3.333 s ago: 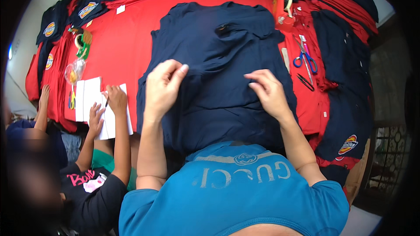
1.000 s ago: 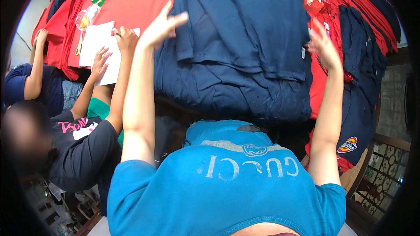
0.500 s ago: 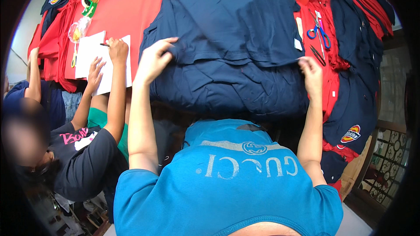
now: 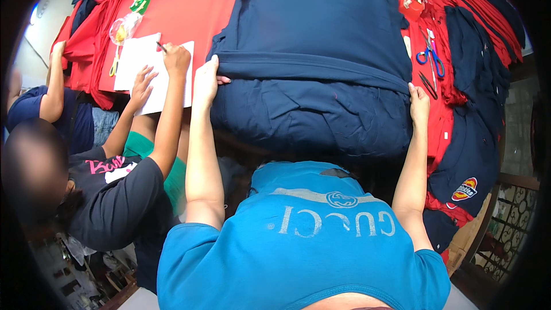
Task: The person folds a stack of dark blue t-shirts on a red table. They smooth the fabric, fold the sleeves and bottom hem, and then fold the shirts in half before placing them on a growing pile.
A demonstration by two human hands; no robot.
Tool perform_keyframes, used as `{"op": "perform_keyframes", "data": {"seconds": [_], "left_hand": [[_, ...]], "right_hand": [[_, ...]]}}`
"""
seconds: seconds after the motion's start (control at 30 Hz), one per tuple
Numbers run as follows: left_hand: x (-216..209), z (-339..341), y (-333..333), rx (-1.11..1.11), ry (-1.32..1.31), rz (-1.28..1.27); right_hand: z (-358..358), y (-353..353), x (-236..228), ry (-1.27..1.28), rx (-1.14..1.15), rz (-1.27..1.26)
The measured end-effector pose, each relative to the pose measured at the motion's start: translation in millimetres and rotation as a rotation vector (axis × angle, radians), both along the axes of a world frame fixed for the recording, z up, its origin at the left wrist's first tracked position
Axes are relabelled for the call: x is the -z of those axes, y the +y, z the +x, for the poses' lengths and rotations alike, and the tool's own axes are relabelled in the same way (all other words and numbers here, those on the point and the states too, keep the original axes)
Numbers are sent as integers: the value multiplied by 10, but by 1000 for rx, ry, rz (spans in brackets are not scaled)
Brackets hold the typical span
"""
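— From the head view, what are the two hands doing?

— The left hand (image 4: 205, 83) is lying flat, fingers extended, against the left edge of the folded dark navy cloth garment (image 4: 313, 74), thumb pressing onto the fabric. The right hand (image 4: 418, 105) is gripping the garment's right edge, fingers curled into the cloth.

— And where is the garment lying?

— On the red cloth-covered table (image 4: 195, 6), at its near edge — the lower part is hanging over toward the person in the blue shirt.

— What else is lying there?

— Blue-handled scissors (image 4: 431, 55) are lying toward the table's right edge, beside stacked red and navy clothes (image 4: 476, 40). At the left edge, another person's hand (image 4: 175, 60) is holding a pen over white paper sheets (image 4: 150, 69).
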State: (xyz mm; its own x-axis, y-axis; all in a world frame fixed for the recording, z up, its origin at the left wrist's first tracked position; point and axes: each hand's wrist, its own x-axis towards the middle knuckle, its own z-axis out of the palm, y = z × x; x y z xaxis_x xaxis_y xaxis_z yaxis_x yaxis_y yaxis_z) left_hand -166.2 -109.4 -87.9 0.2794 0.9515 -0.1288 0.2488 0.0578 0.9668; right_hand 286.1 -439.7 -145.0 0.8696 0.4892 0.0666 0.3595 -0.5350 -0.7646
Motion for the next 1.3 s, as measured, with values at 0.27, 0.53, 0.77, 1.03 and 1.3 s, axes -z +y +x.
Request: {"op": "perform_keyframes", "data": {"seconds": [0.27, 0.53, 0.77, 1.03, 1.3], "left_hand": [[52, -420, -85, 252, -594, -54], [-539, -173, -594, 161, 152, 561], [-67, 905, -1194, 529, 287, 927], [-295, 859, -1187, 356, 177, 967], [-1583, 462, -2086, 1223, -365, 927]], "right_hand": [[-176, -219, -384, 549, -115, 676], [-1129, -200, -936, -8, -173, 353], [-2055, 595, -468, -564, -354, 39], [-2116, 443, -816, -86, -385, 259], [-2268, 164, -1271, 204, -1219, 246]]}}
